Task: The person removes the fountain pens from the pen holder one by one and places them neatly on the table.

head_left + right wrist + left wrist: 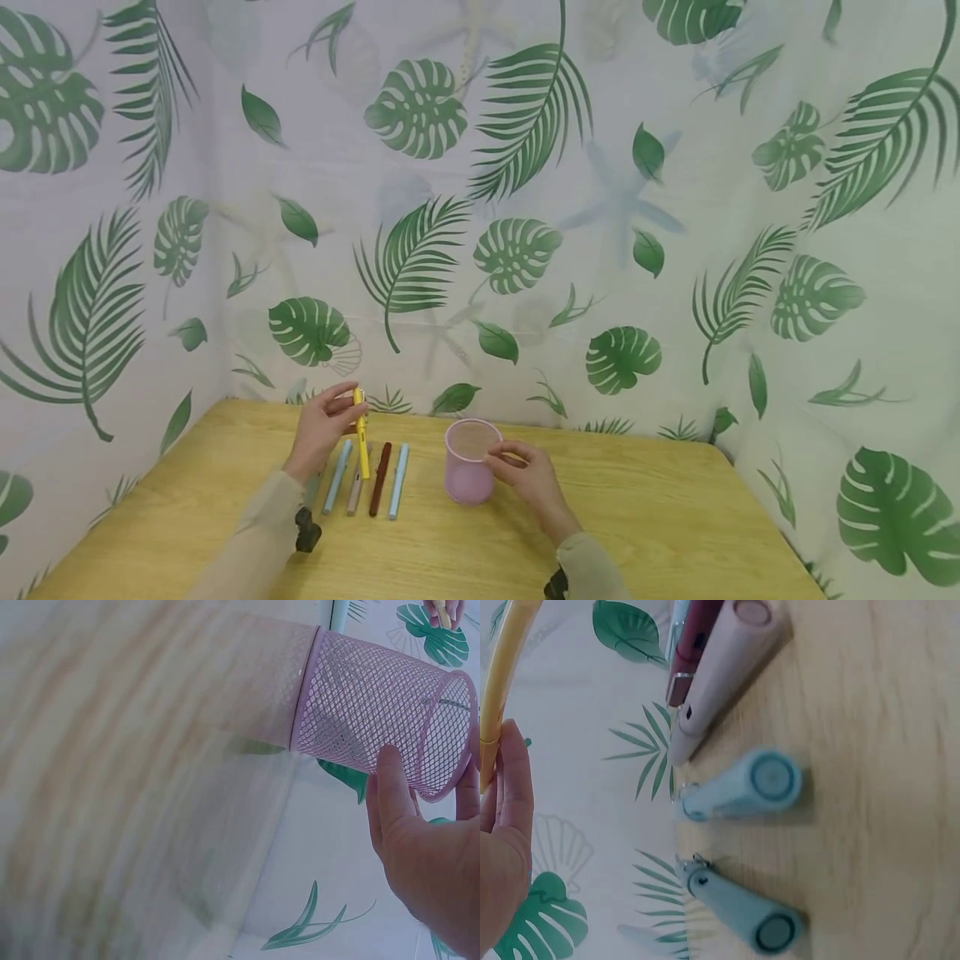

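Note:
My left hand (pixel 322 427) pinches a yellow pen (pixel 363 446) near its upper end, holding it upright above a row of pens. In that row lie a light blue pen (pixel 337 477), a pinkish-grey pen (pixel 354 496), a dark red pen (pixel 380 479) and another light blue pen (pixel 399 482). A grey-green pen (pixel 742 909) lies at the left end, partly hidden by the left arm in the head view. To the right stands a pink mesh pen holder (pixel 468 485), upright. My right hand (pixel 531 479) grips its rim on the right side, thumb and fingers about the edge.
The wooden table (pixel 660 525) ends at leaf-printed curtains (pixel 525 333) behind and on both sides. Dark wrist mounts (pixel 306 531) sit on both sleeves.

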Available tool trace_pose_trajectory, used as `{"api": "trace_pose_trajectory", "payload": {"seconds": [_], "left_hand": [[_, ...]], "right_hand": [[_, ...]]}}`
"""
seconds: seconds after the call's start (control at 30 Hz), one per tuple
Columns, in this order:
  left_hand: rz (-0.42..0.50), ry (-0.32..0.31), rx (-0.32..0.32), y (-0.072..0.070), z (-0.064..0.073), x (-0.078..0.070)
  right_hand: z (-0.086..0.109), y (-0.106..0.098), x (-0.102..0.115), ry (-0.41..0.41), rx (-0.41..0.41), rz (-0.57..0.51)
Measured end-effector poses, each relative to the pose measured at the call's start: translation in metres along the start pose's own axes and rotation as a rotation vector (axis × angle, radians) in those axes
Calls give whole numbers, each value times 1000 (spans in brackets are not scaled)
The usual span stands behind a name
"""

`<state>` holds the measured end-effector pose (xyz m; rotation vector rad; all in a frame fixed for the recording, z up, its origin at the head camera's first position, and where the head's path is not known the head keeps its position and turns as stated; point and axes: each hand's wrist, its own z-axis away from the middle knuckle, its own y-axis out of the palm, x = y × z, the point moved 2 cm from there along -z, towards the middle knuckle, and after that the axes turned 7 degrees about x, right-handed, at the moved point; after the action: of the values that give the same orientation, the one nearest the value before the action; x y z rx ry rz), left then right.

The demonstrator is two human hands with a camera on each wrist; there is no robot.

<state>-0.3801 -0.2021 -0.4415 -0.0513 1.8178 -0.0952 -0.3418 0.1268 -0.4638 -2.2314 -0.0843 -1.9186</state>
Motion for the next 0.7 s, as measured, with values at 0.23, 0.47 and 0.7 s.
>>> {"api": "trace_pose_trajectory", "payload": {"seconds": [0.23, 0.47, 0.7], "left_hand": [[-51, -11, -51, -19, 3, 7], [-90, -22, -47, -29, 7, 9], [-124, -87, -38, -42, 10, 11]], "right_hand": [[1, 0, 1, -2, 2, -20], [1, 0, 0, 2, 18, -43], [1, -1, -1, -2, 13, -38]]}}
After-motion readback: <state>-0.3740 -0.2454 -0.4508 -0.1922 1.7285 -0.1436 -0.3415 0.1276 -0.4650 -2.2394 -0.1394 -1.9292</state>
